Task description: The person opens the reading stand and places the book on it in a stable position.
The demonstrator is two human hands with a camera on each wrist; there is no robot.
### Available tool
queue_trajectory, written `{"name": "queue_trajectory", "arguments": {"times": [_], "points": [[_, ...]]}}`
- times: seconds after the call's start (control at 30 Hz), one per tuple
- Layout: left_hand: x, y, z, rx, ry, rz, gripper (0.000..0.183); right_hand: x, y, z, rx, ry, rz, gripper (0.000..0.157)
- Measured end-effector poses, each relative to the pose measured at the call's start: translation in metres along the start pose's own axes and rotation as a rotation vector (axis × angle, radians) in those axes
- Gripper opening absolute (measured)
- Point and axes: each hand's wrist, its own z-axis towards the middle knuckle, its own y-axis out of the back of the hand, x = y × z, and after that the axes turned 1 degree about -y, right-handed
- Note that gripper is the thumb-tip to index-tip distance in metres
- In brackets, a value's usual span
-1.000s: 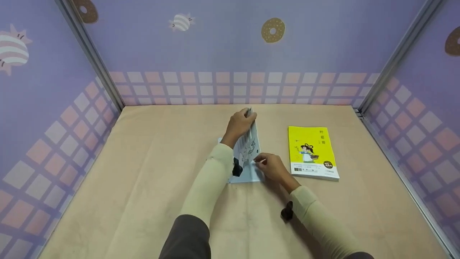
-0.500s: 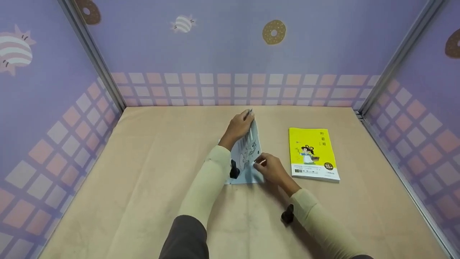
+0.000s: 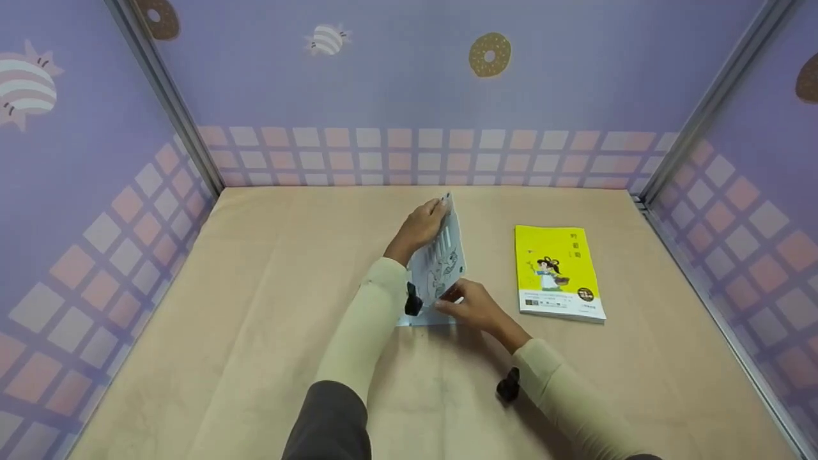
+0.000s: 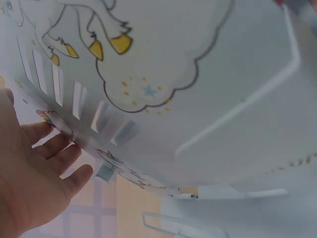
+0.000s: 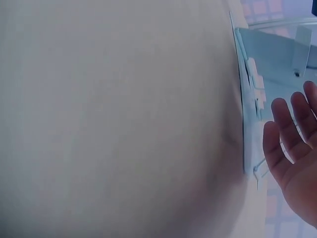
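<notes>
The stand (image 3: 442, 263) rose, long axis up; the left hand (image 3: 422, 225) gripped its top, the right hand (image 3: 476, 308) by its foot, grasp unclear.

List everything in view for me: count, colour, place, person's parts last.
Stand: 1, pale blue-white, mid-table
Book: 1, yellow and white, right of the stand
Tablecloth: 1, beige, under both
Walls: 3, purple, back and sides
Metal posts: 2, grey, wall corners
Doughnut pictures: 3, brown, walls
Sweet pictures: 2, striped, walls
Wrist cameras: 2, black, wrists
Sleeves: 2, cream and dark grey, arms
Left hand: 1, bare, stand's top
Right hand: 1, bare, stand's lower part
</notes>
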Motion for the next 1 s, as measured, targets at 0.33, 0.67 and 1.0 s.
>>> {"name": "queue_trajectory", "arguments": {"times": [0.33, 0.67, 1.0], "points": [[0.005, -0.002, 0.003, 0.014, 0.010, -0.015, 0.060, 0.006, -0.002, -0.003, -0.019, -0.023, -0.022, 0.049], [0.007, 0.001, 0.005, -0.014, 0.045, -0.009, 0.060, 0.015, -0.001, -0.003, -0.037, 0.012, -0.096, 0.042], [0.007, 0.003, 0.003, -0.023, 0.039, -0.001, 0.059, 0.020, 0.002, -0.005, -0.036, 0.023, -0.105, 0.045]]}}
